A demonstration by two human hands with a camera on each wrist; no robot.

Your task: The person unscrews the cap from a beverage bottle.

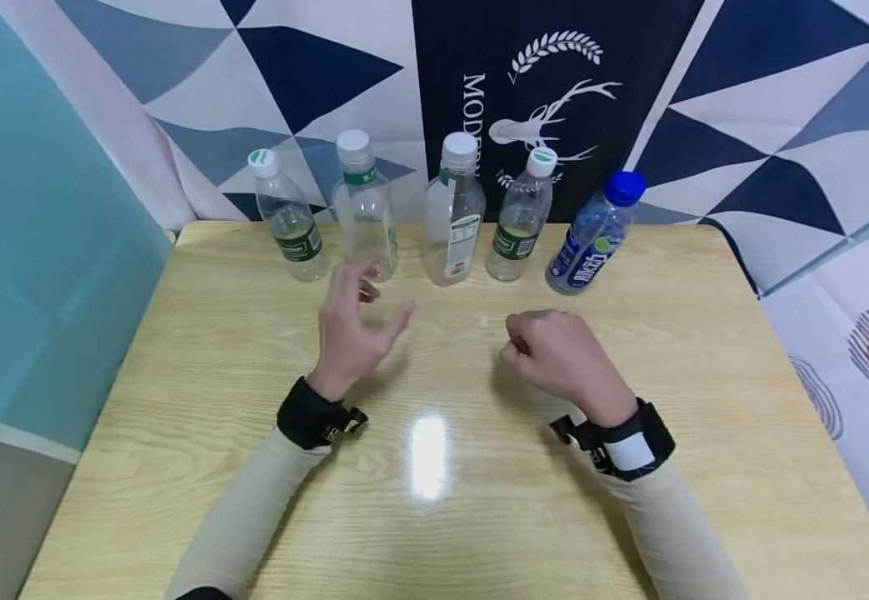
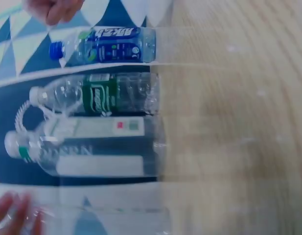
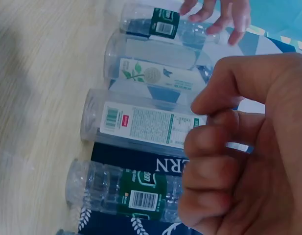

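Several plastic bottles stand in a row along the back of the table. My left hand (image 1: 352, 325) is in front of a clear square bottle with a white cap (image 1: 360, 204), its fingers spread and loosely bent, overlapping the bottle's lower part in the head view. To the left is a small green-labelled bottle (image 1: 295, 225). My right hand (image 1: 565, 358) is curled into a fist over the table, with nothing visible in it. Before it stand another green-labelled bottle (image 1: 518, 225) and a blue-capped bottle (image 1: 591, 237). A second square bottle (image 1: 455, 217) stands in the middle.
The light wooden table (image 1: 434, 550) carries the bottles near its far edge. Right behind them hangs a patterned cloth (image 1: 352, 67) with triangles and a deer print. A teal panel (image 1: 37, 208) borders the table at the left.
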